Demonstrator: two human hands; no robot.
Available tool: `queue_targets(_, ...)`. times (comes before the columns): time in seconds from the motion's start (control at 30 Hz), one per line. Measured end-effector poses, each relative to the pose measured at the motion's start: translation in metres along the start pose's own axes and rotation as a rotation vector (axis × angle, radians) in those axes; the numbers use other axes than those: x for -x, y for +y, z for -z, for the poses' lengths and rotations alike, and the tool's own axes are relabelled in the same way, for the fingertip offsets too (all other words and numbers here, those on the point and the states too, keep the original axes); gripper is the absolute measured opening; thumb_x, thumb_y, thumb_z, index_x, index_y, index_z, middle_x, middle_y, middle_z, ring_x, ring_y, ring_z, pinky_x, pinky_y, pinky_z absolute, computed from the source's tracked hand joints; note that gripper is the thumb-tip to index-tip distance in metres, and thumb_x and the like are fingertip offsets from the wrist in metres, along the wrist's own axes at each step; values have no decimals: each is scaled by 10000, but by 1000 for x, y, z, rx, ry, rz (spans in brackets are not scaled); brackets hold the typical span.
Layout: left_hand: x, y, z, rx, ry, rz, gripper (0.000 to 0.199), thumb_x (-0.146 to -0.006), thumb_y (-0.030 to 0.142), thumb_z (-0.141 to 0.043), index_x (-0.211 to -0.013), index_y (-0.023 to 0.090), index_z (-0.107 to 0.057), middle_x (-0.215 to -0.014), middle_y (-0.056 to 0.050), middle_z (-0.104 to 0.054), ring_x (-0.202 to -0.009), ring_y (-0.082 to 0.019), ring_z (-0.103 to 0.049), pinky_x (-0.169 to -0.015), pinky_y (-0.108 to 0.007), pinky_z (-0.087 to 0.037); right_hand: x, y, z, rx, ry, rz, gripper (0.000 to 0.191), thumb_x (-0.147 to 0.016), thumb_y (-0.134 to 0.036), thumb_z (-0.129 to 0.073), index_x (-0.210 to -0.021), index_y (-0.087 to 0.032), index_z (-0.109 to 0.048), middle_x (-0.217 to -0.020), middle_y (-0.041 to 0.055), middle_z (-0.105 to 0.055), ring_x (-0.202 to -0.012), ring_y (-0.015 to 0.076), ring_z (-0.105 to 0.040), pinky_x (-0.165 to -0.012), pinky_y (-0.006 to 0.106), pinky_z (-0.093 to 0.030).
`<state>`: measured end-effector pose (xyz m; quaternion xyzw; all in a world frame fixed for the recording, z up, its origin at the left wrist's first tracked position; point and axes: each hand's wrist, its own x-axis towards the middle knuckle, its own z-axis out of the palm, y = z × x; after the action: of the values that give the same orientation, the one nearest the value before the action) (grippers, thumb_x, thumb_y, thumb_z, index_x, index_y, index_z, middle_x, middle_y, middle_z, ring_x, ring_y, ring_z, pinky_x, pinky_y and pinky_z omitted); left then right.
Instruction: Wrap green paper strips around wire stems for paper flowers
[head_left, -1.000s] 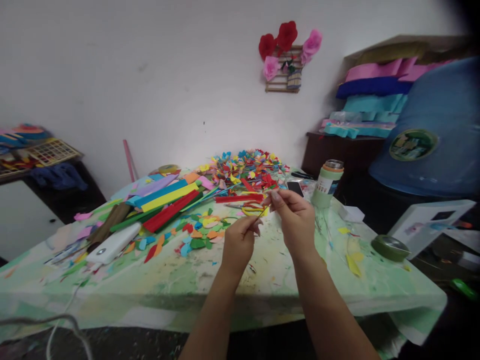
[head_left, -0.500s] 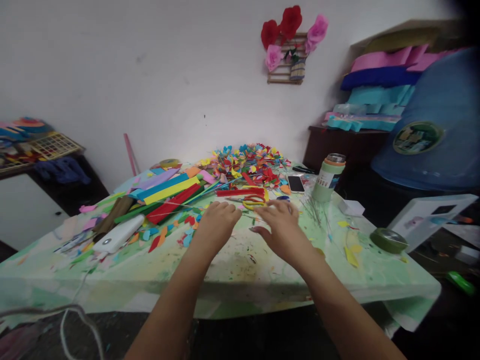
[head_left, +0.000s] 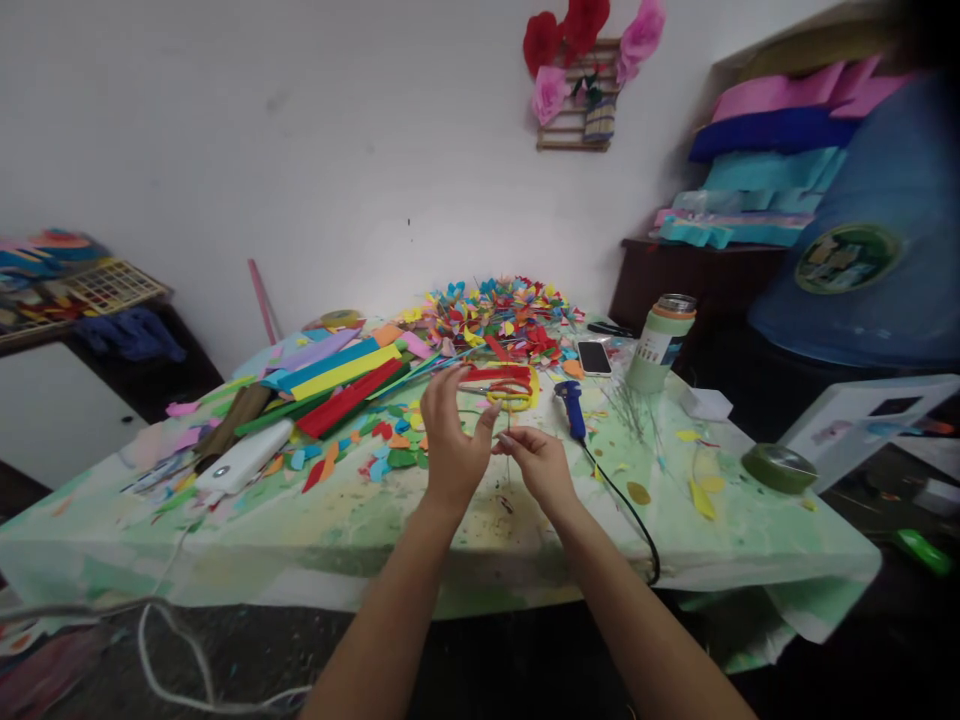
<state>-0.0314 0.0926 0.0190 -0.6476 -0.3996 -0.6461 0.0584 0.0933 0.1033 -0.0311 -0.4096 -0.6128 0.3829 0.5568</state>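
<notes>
My right hand [head_left: 541, 468] pinches a thin wire stem [head_left: 509, 470], which stands nearly upright between thumb and fingers above the table front. Close beside it, my left hand [head_left: 456, 440] is raised with thumb and fingers apart; nothing shows between them. Just beyond both hands lie scissors [head_left: 508, 402] with yellow and red handles, next to a red strip [head_left: 499, 375]. A blue glue gun [head_left: 571, 408] with a black cord lies right of my right hand. Small coloured cut petals [head_left: 401, 440] are scattered left of my left hand.
A heap of coloured paper flowers [head_left: 502, 315] fills the table's back. Coloured sheets [head_left: 341, 385] and a white power bank-like box [head_left: 246, 458] lie left. Phone [head_left: 594, 358], green bottle [head_left: 660, 345], loose wires [head_left: 630, 410] and green tape roll [head_left: 778, 466] are on the right.
My left hand has turned upward and its fingers have parted. My right hand has come down and inward, now pinching the upright stem. The glue gun has come into view.
</notes>
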Motion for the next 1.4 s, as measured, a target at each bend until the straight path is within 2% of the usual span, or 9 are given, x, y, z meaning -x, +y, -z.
queue_targets(0.1, 8, 5, -13, 425, -172, 348, 474, -828, 343, -613, -1263, 189, -505, -1211, -132, -610, -1092, -227, -596, -906, -364, -490, 1, 2, -3, -73, 43, 7, 175, -753, -332, -603, -735, -185, -698, -724, 38, -722, -711, 176, -644, -747, 322, -492)
queue_targets(0.2, 11, 8, -18, 523, -283, 498, 329, -811, 380, -621, -1084, 201, -656, -994, -74, -713, -943, -210, -665, -845, -332, -521, 4, 2, -4, -112, 50, -3, 137, -720, -301, -619, -726, -192, -702, -709, 22, -718, -711, 175, -639, -740, 312, -490)
queue_targets(0.33, 15, -1, -19, 510, -287, 583, 251, -791, 397, -627, -883, 182, -717, -738, -41, -729, -709, -191, -688, -682, -304, -548, 10, 10, -8, -141, 37, -52, 126, -706, -293, -626, -712, -188, -695, -688, 22, -718, -705, 180, -649, -734, 319, -501)
queue_targets(0.43, 17, -7, -16, 514, -279, 610, 226, -763, 380, -653, -822, 173, -722, -702, -46, -725, -665, -188, -682, -622, -282, -538, 13, 17, -10, -155, 15, -83, 121, -709, -281, -630, -730, -182, -696, -732, 36, -730, -735, 186, -665, -762, 331, -509)
queue_targets(0.73, 24, -12, -13, 525, -264, 647, 115, -690, 304, -707, -715, 195, -736, -650, -23, -712, -630, -176, -652, -629, -277, -524, 12, 15, -11, -114, -61, -117, 121, -701, -272, -609, -713, -186, -694, -727, 25, -734, -749, 200, -670, -766, 341, -515)
queue_targets(0.93, 33, -15, -14, 618, -164, 735, 148, -661, 304, -739, -692, 160, -723, -625, -32, -700, -609, -172, -658, -621, -277, -526, 17, 18, -8, -42, -104, -126, 125, -725, -260, -596, -751, -181, -689, -767, 36, -738, -784, 188, -661, -812, 325, -482)
queue_targets(1.13, 23, -14, -3, 728, 179, 809, 237, -674, 362, -728, -714, 138, -664, -582, 18, -632, -548, -103, -611, -616, -254, -538, 20, 8, -5, 33, -189, -168, 154, -743, -307, -614, -682, -169, -649, -633, 18, -690, -580, 127, -566, -625, 253, -444)
queue_targets(1.23, 22, -18, 4, 740, 300, 845, 255, -650, 356, -747, -717, 132, -645, -553, 41, -597, -510, -70, -570, -576, -215, -519, 24, 6, -8, 44, -250, -202, 167, -750, -298, -600, -641, -172, -617, -570, -7, -653, -476, 95, -480, -527, 226, -395)
queue_targets(1.4, 34, -19, 15, 761, 328, 909, 254, -676, 373, -732, -747, 154, -626, -593, 52, -614, -553, -64, -593, -616, -207, -518, 34, 3, -15, 71, -293, -195, 139, -784, -273, -569, -682, -184, -602, -541, -32, -618, -492, 93, -475, -530, 214, -384)
